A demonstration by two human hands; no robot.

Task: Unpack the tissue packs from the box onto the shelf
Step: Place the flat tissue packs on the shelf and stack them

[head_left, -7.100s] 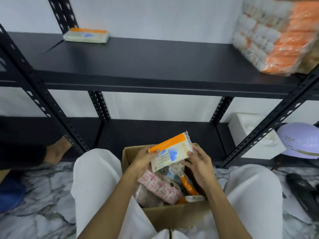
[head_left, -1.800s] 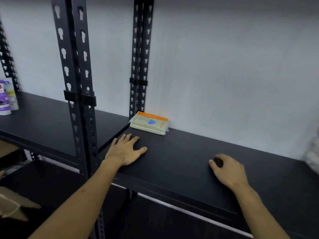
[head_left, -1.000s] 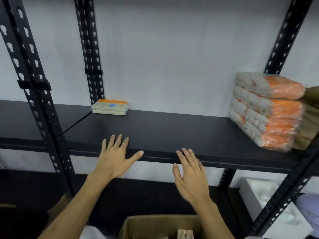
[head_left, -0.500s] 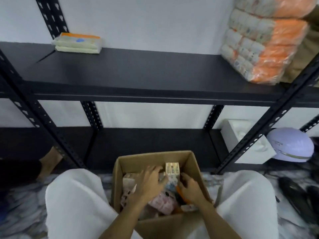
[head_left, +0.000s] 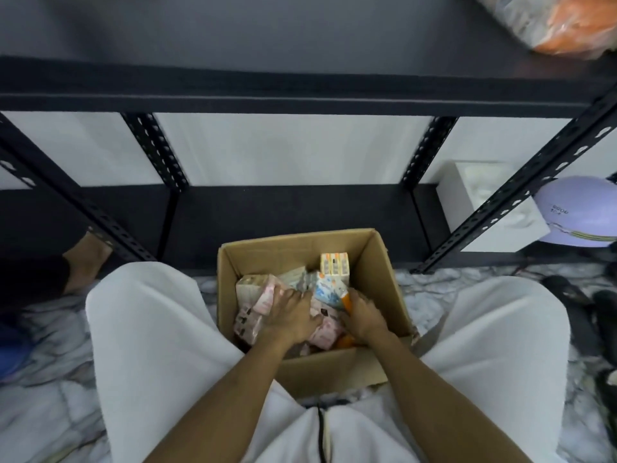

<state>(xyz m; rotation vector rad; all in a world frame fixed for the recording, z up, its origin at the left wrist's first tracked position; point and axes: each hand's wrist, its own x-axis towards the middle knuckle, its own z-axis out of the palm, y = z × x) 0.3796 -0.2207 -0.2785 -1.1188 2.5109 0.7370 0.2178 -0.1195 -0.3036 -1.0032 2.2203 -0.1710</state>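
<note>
While both hands are sunk in the box [head_left: 384, 262], left hand [head_left: 292, 315] pressed on pink tissue packs [head_left: 263, 304], right hand [head_left: 364, 315] curled round an orange-edged pack [head_left: 329, 290], much unpacking is judged outstanding.

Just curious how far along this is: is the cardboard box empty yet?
No. The cardboard box still holds several tissue packs, with both hands inside.

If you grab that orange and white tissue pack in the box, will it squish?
Probably a bit. The orange and white tissue pack looks soft and film-wrapped, so it should dent under the right hand. It is likely light, and the shiny wrapper may be slippery.
</note>
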